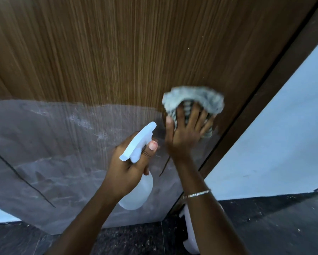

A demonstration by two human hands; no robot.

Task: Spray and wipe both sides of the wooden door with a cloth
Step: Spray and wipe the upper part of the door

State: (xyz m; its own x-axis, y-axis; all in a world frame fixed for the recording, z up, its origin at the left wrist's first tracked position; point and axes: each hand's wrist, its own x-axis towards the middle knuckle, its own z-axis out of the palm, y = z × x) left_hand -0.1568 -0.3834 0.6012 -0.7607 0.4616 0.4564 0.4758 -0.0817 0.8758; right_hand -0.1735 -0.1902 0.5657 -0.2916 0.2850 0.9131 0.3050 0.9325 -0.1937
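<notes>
on door | right hand flat, pressing cloth | left hand gripping spray bottle

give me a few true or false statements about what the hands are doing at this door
1. The left hand grips a white plastic spray bottle. True.
2. The right hand presses a grey fluffy cloth on the brown wooden door. True.
3. The cloth hangs from the left hand. False: the right hand presses it against the door.
4. A thin chain bracelet circles the left wrist. False: it is on the right wrist.
</notes>
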